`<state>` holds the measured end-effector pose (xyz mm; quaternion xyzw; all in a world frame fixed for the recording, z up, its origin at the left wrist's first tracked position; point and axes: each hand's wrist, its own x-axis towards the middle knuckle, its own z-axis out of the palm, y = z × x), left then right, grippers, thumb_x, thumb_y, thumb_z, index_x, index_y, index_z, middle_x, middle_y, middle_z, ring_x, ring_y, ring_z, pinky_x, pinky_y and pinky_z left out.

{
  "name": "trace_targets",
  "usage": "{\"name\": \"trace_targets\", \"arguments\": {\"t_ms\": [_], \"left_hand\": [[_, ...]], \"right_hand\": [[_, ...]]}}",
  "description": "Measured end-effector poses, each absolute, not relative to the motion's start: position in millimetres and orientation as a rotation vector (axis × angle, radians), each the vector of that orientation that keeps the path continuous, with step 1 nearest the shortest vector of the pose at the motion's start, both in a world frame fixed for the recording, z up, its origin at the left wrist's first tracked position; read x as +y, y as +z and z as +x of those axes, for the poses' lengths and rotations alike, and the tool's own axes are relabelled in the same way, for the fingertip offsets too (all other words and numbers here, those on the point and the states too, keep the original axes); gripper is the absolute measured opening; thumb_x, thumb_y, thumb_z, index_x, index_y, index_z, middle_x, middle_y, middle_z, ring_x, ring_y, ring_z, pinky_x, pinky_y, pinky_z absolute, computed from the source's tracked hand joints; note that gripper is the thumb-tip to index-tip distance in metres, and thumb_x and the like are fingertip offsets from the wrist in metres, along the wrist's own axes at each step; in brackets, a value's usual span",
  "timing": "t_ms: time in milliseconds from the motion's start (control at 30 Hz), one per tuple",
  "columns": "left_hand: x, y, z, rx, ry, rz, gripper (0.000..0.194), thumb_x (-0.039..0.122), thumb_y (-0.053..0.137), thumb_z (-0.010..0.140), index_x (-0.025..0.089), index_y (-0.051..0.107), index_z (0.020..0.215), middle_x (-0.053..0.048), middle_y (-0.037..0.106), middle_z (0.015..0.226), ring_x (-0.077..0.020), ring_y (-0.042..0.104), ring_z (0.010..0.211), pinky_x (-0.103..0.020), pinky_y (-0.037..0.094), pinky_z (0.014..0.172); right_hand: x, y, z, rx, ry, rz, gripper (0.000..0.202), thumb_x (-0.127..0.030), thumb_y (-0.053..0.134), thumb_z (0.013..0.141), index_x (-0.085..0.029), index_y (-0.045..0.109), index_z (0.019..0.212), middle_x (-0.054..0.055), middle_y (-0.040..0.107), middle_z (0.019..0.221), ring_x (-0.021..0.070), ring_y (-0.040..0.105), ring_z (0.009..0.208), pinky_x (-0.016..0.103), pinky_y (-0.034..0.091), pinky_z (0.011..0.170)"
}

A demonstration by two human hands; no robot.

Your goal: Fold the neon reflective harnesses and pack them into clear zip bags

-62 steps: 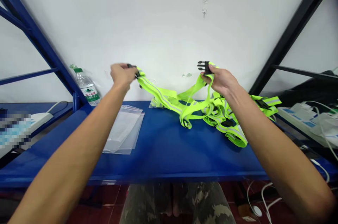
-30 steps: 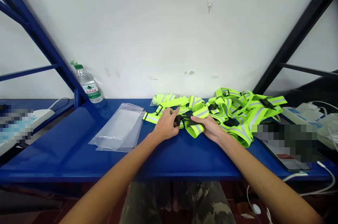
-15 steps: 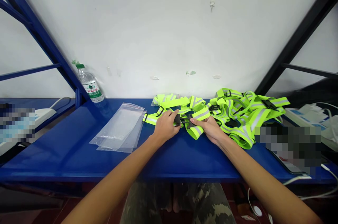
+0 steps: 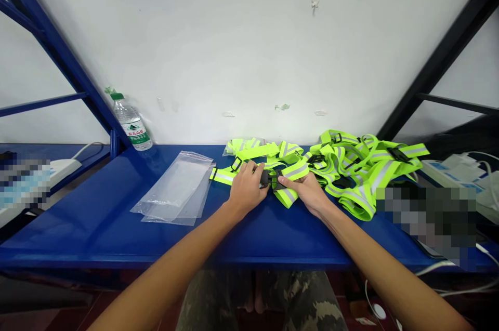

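Both hands have come down from the raised, spread hold of two seconds ago and drawn together at the shelf, and over the last half second the gap between the buckle halves has all but shut.

Head view: the left hand (image 4: 246, 188) pinches one black buckle half (image 4: 264, 179) between thumb and fingers, and the right hand (image 4: 307, 190) grips the other half (image 4: 278, 183) with its yellow strap (image 4: 289, 196) looped under the fingers. The two halves meet at the middle of the blue shelf (image 4: 117, 227), near its far side; whether they have clicked home I cannot tell (the fingers cover the joint). The strap lies flat on the shelf rather than hanging in the air, so the joining looks almost finished. To the right a pile (image 4: 362, 170) of more yellow straps waits, still tangled. To the left lie clear bags (image 4: 175, 190), flat and unfilled, and a bottle (image 4: 131, 124) stands at the far left by the wall.
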<state>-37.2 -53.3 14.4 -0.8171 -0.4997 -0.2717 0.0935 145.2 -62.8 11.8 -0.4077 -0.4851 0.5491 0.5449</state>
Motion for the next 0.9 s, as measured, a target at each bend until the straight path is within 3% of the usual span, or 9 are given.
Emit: {"name": "trace_targets", "arguments": {"t_ms": [300,567,700,800,900], "left_hand": [[-58.6,14.9,-32.8,-1.432,-0.834,-2.447,0.037,0.024,0.059,0.079,0.016,0.058,0.115,-0.013,0.054,0.108,-0.0295,0.049,0.104,-0.044,0.048,0.092],[-60.9,9.6,-25.8,-1.392,-0.899,-2.536,0.049,0.011,0.054,0.076,0.014,0.054,0.124,-0.013,0.052,0.111,-0.0292,0.048,0.108,-0.045,0.047,0.096],[-66.9,17.1,-30.8,-1.305,-0.843,-2.683,0.068,0.004,0.048,0.074,0.011,0.039,0.142,-0.017,0.050,0.123,-0.0299,0.046,0.119,-0.049,0.042,0.103],[-68.1,39.3,-45.3,-1.160,-0.693,-2.984,0.080,0.012,0.059,0.072,0.015,0.032,0.147,-0.017,0.044,0.139,-0.0313,0.040,0.131,-0.048,0.037,0.109],[-52.2,66.2,-55.0,-1.164,-0.624,-3.207,0.065,0.036,0.065,0.077,0.020,0.048,0.137,-0.012,0.049,0.140,-0.0272,0.046,0.129,-0.039,0.036,0.111]], "right_hand": [[-66.7,13.1,141.2,-1.159,1.309,-0.965,0.035,-0.029,0.088,0.054,-0.021,0.073,0.085,0.003,0.075,0.091,0.0236,0.068,0.084,0.038,0.053,0.082],[-68.7,10.4,139.2,-1.212,1.346,-0.910,0.033,-0.029,0.086,0.058,-0.021,0.072,0.087,0.003,0.074,0.097,0.0233,0.067,0.089,0.038,0.052,0.087],[-66.2,8.3,142.8,-1.226,1.348,-0.908,0.041,-0.030,0.087,0.057,-0.020,0.071,0.094,0.003,0.074,0.098,0.0229,0.066,0.091,0.038,0.051,0.088],[-67.3,8.7,147.7,-1.245,1.364,-0.921,0.045,-0.032,0.087,0.058,-0.018,0.070,0.097,0.005,0.073,0.099,0.0224,0.066,0.091,0.038,0.051,0.088],[-74.4,12.6,151.1,-1.356,1.432,-0.880,0.046,-0.033,0.085,0.064,-0.020,0.068,0.105,0.005,0.071,0.107,0.0214,0.064,0.098,0.038,0.049,0.092]]}}
